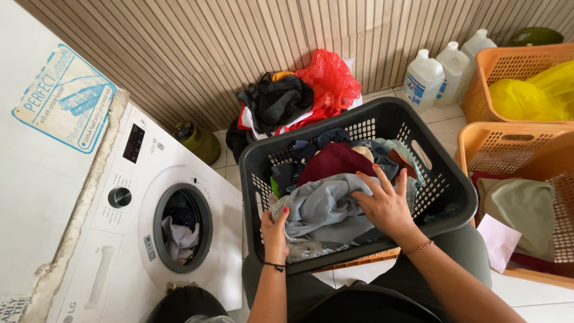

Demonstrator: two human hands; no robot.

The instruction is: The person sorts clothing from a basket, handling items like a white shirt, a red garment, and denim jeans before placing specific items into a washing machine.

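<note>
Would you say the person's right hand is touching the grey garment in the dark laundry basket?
Touching. The head view shows the right hand lying flat with spread fingers on the grey garment atop the basket, no gap visible.

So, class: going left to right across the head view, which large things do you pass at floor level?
White front-loading washing machine → dark grey plastic laundry basket, both hands in its clothes → orange plastic basket holding folded cloth.

Ribbed beige wall (197,36) above white tiled floor (439,119).
</note>
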